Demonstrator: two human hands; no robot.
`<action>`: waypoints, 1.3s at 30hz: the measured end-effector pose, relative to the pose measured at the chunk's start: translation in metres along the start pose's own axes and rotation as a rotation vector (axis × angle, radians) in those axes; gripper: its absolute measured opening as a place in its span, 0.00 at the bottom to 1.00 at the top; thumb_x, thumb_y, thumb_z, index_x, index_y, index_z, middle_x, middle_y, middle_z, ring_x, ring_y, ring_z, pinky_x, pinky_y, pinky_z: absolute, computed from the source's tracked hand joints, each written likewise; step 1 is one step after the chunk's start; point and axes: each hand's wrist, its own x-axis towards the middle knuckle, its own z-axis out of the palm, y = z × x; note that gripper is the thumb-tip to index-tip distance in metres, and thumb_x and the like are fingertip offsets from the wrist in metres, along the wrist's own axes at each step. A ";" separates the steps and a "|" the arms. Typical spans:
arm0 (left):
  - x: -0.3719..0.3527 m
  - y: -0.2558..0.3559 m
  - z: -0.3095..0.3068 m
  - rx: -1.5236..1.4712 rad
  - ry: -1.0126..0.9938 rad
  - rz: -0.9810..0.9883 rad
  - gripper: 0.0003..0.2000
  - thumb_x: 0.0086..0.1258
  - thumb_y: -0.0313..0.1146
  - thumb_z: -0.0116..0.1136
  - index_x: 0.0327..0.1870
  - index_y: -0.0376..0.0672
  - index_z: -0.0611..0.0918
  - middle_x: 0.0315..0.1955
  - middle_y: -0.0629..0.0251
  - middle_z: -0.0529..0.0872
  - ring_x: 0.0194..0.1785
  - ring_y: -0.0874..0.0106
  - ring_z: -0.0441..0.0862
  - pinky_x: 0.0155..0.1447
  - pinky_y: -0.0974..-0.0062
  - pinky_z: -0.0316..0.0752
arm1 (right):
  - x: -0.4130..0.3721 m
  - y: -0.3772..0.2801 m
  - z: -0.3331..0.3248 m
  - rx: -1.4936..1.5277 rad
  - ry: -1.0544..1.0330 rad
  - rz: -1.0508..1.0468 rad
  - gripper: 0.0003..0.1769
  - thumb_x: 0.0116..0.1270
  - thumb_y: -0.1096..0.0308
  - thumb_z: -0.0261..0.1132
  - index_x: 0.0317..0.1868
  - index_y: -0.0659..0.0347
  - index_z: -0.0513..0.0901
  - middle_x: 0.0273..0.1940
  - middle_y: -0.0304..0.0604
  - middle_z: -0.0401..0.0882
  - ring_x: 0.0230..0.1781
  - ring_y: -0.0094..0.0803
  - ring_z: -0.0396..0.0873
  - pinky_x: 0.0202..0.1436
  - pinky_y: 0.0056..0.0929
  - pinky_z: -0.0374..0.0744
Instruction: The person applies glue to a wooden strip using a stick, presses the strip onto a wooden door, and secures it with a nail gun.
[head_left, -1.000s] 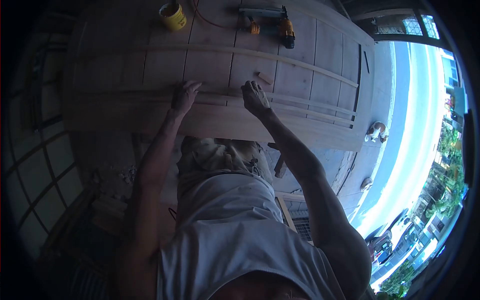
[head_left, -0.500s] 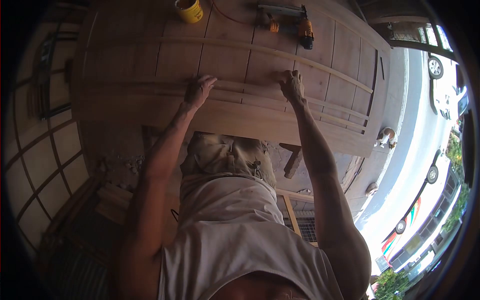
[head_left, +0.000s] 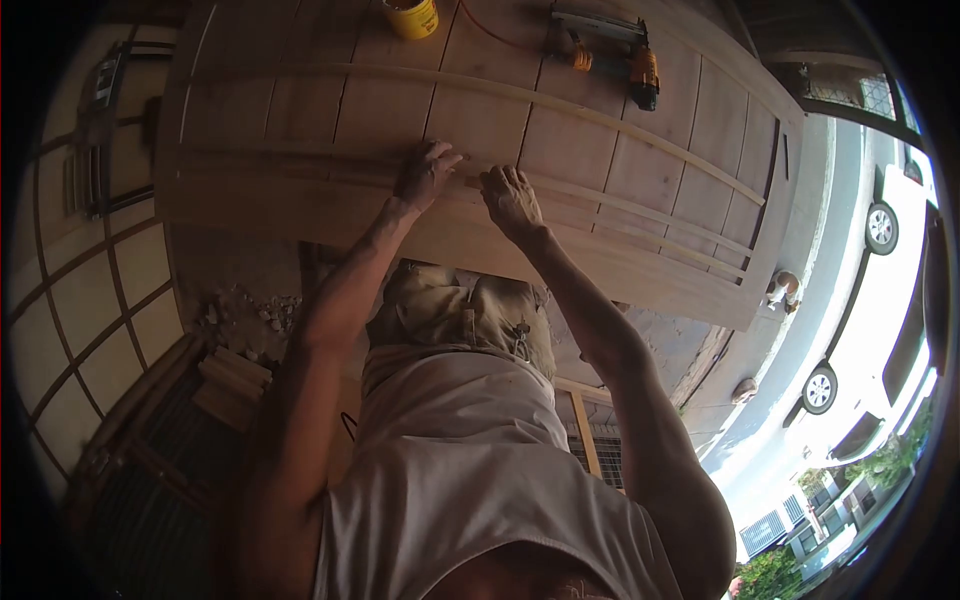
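Observation:
A large wooden door panel [head_left: 480, 125] with upright boards lies in front of me. Thin wooden strips run lengthwise across it. My left hand [head_left: 426, 178] is at the near wooden strip [head_left: 590, 196], its fingers bent over it and slightly spread at the tips. Close by on the right, my right hand [head_left: 512, 203] has its fingers curled down on the same strip. A short gap separates the two hands. The fingertips' undersides are hidden, so the exact hold is hard to see.
A yellow bucket [head_left: 412, 18] and an orange and black nail gun [head_left: 644, 80] with a hose rest on the panel's far side. Another strip [head_left: 640, 132] crosses behind my hands. Wood offcuts [head_left: 232, 385] lie low left. An animal [head_left: 784, 290] is near the road, where a white car [head_left: 860, 330] shows.
My right hand has moved left along the strip, close to my left hand. My left hand has shifted slightly right. The view has turned a little; the nail gun stays on the panel.

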 end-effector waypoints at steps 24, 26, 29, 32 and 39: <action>0.001 -0.001 0.004 0.078 -0.006 -0.018 0.15 0.75 0.25 0.66 0.59 0.41 0.93 0.63 0.52 0.89 0.66 0.53 0.88 0.71 0.57 0.85 | 0.012 -0.004 0.030 0.067 0.033 0.002 0.08 0.75 0.72 0.64 0.50 0.63 0.85 0.51 0.54 0.79 0.56 0.52 0.80 0.62 0.52 0.79; 0.001 -0.003 0.009 0.045 -0.027 -0.039 0.16 0.75 0.22 0.65 0.61 0.39 0.92 0.65 0.51 0.88 0.66 0.52 0.89 0.71 0.58 0.86 | 0.012 0.000 0.030 0.020 0.025 -0.030 0.07 0.75 0.73 0.63 0.49 0.64 0.84 0.51 0.54 0.79 0.56 0.53 0.80 0.63 0.52 0.79; 0.002 -0.002 0.005 0.071 -0.050 -0.042 0.16 0.77 0.22 0.63 0.62 0.39 0.92 0.65 0.50 0.88 0.67 0.52 0.89 0.72 0.59 0.86 | 0.011 0.001 0.032 -0.047 0.022 -0.071 0.08 0.74 0.73 0.64 0.51 0.64 0.84 0.50 0.54 0.79 0.57 0.52 0.79 0.63 0.51 0.79; 0.003 0.005 -0.003 0.097 -0.056 -0.031 0.16 0.78 0.22 0.62 0.62 0.39 0.92 0.66 0.50 0.88 0.67 0.52 0.89 0.72 0.59 0.86 | 0.010 0.002 0.034 -0.032 0.013 -0.093 0.10 0.73 0.73 0.64 0.52 0.64 0.84 0.51 0.54 0.79 0.57 0.52 0.79 0.63 0.51 0.79; 0.004 0.005 0.000 0.058 -0.035 -0.074 0.16 0.78 0.23 0.62 0.62 0.40 0.93 0.67 0.49 0.87 0.70 0.50 0.86 0.74 0.58 0.84 | 0.008 0.004 0.024 0.114 0.090 0.082 0.15 0.75 0.69 0.67 0.58 0.63 0.84 0.56 0.54 0.80 0.57 0.54 0.80 0.61 0.52 0.79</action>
